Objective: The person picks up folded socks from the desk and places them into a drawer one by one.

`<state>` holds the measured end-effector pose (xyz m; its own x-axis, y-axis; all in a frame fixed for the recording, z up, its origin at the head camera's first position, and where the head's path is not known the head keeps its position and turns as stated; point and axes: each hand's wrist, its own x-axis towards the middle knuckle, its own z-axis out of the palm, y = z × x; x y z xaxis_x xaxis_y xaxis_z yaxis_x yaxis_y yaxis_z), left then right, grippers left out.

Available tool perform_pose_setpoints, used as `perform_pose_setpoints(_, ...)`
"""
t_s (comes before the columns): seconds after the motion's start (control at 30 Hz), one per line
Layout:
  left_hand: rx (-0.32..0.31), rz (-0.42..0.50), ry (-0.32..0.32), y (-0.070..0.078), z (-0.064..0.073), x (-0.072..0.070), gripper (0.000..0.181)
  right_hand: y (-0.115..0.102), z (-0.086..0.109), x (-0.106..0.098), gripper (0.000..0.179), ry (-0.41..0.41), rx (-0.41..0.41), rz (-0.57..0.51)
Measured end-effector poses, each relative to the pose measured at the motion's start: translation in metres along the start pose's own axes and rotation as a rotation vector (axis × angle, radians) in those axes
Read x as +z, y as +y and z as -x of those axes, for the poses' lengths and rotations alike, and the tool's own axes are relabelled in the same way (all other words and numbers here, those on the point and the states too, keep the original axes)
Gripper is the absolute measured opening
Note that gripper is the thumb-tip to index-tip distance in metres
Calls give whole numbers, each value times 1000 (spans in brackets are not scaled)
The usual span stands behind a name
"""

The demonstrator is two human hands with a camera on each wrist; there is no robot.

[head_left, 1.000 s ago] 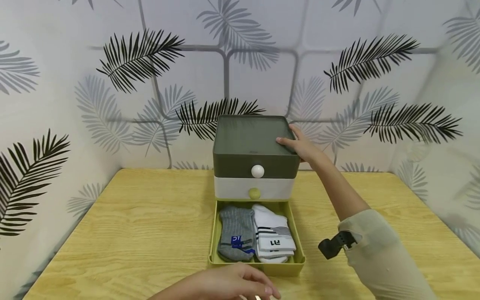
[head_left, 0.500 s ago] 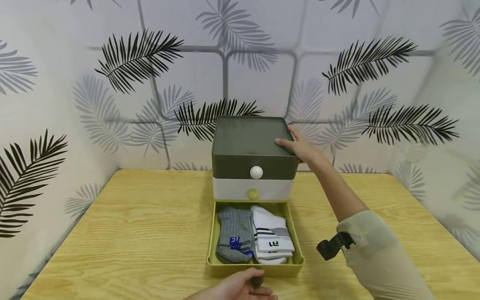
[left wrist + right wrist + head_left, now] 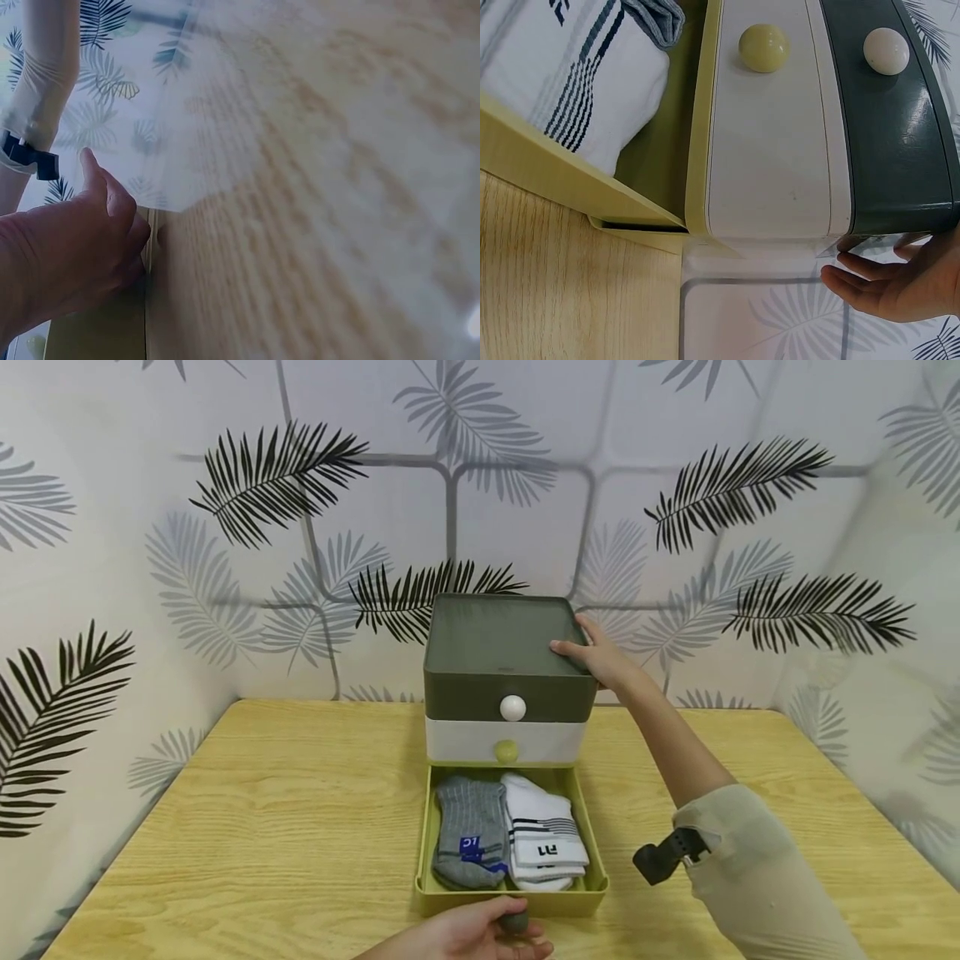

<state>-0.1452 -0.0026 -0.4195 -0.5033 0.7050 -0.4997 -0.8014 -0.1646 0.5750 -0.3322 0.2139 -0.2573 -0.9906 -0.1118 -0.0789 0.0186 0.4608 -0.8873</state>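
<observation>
A small chest of drawers point(image 3: 507, 739) has a dark green top drawer point(image 3: 465, 697), a white middle drawer point(image 3: 459, 742) and a yellow-green bottom drawer point(image 3: 551, 904) pulled out. Folded grey socks point(image 3: 472, 818) lie on the drawer's left side, white striped socks point(image 3: 543, 827) on its right. At the drawer's front, my left hand point(image 3: 465, 931) holds the dark round knob point(image 3: 513, 922) between thumb and fingers. My right hand point(image 3: 603, 656) rests on the chest's upper right edge, thumb on the top and fingers along the side, as the right wrist view also shows.
The chest stands on a wood-grain table point(image 3: 300, 827). Behind and beside it rise walls covered in leaf-patterned sheeting point(image 3: 510, 510). A white knob point(image 3: 513, 707) and a yellow knob point(image 3: 506, 751) stick out from the closed drawers. A black wrist device point(image 3: 670, 853) sits on the right sleeve.
My left hand has come in from the lower left and taken the drawer's dark knob. The right hand stays on the chest, and the drawer and socks look unmoved.
</observation>
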Motion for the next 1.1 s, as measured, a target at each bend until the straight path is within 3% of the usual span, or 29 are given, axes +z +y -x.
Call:
perform_pose_setpoints(0.23, 19, -35, -24, 1, -1, -1, 28, 0, 1, 1, 81, 8, -6, -24)
perform_pose_setpoints(0.7, -67, 83, -27, 15, -2, -1, 28, 0, 0, -1, 81, 3, 17, 9)
perform_pose_setpoints(0.97, -34, 183, -17, 23, -8, -1, 30, 0, -1, -1, 81, 9, 24, 25)
perform_pose_setpoints(1.1, -1, 161, -12, 29, -12, -2, 32, 1, -1, 1, 80, 8, 21, 28)
